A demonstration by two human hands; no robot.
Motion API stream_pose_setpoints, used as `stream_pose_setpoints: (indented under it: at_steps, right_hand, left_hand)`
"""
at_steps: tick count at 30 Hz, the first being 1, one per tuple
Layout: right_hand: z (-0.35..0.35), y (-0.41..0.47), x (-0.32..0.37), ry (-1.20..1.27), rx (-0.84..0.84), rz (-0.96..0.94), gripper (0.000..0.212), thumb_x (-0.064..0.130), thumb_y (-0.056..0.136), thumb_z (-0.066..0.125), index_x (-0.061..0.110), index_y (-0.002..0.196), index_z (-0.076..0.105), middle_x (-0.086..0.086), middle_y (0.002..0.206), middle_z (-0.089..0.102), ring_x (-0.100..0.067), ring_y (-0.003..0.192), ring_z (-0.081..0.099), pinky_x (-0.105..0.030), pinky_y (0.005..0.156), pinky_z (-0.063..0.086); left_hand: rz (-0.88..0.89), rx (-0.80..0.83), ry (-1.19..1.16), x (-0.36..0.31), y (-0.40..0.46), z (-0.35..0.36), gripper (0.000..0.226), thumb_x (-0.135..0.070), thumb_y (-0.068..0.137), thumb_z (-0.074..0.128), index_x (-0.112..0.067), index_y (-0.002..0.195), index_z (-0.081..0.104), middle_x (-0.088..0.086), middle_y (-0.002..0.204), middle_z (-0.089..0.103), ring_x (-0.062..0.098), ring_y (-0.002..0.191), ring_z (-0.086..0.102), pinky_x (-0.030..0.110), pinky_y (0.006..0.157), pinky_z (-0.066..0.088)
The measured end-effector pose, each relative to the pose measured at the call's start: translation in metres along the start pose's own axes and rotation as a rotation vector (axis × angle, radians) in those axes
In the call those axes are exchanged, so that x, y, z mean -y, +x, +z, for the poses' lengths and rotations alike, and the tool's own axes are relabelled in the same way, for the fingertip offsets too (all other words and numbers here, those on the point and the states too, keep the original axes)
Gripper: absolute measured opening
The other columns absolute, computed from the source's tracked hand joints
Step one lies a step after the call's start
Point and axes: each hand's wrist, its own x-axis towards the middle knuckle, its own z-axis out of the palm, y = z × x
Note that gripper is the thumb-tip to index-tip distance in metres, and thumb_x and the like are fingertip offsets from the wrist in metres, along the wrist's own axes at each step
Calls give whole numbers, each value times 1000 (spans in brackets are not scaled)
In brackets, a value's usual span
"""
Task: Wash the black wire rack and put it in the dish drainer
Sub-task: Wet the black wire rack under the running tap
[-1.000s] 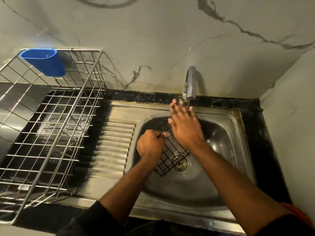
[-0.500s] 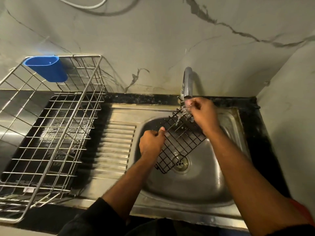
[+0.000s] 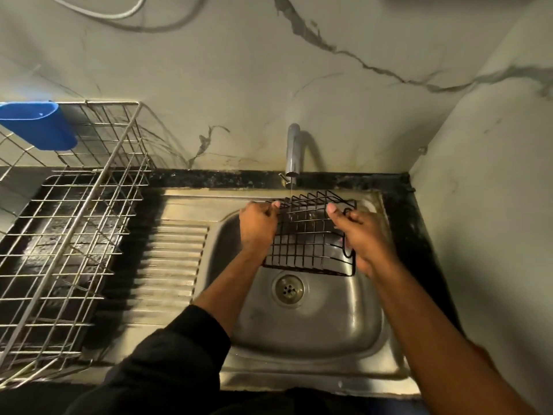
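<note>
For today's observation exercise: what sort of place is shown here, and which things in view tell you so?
Most likely a home kitchen's washing-up corner. A steel sink with a ribbed draining board sits under a running tap, a wire dish drainer stands beside it, and the walls are marble-patterned.

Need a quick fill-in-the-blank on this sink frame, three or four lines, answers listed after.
1. Both hands hold the black wire rack above the ____.
2. A thin stream of water falls from the ____ onto the rack's far edge.
3. The dish drainer stands to the ____ of the sink.
4. The cup hooked on the drainer's rim is ____ in colour.

Missing words: sink; tap; left; blue
</note>
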Motion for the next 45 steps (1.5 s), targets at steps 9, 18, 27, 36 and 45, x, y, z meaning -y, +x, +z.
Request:
stream_pose_setpoints:
  at_steps: [9,18,27,36,45]
  right_hand:
    - [-27,-12,-13,-361,-175,-230,44,51,79,75,8,72,64,-3,117,40,-15,98,54,-24,89,48]
    - [-50,-11,-24,-344,-144,-200,45,50,79,75,6,77,68,-6,115,43,-14,95,56,-18,85,42]
    - [-42,-3,-7,-330,-71,-274,45,53,80,74,14,61,63,8,94,45,3,82,49,-16,79,39]
    - [-25,5,-16,-263,-33,-258,51,67,72,71,21,54,59,-7,92,55,-14,81,57,-30,80,51]
    - [-21,23,-10,-341,-53,-267,49,61,76,73,20,54,56,-10,102,56,-16,97,56,-24,88,43]
  left_hand:
    - [-297,246,-1173,-68,1,42,29,-30,106,48,-12,92,66,-4,66,61,4,50,51,17,42,37]
    - [-463,388,-1159,-71,25,40,37,-30,100,43,-23,65,54,-8,51,39,9,43,30,25,43,23]
    - [-565,85,-1636,-64,27,34,52,-43,107,37,-21,62,50,-8,47,40,7,34,30,20,34,20]
    - [-680,-147,-1781,-78,57,26,56,-51,107,34,-13,72,55,-4,55,42,10,41,33,21,40,27]
    - [-678,-60,-1672,-83,55,38,55,-54,106,30,-11,81,54,0,53,42,11,42,32,22,40,28]
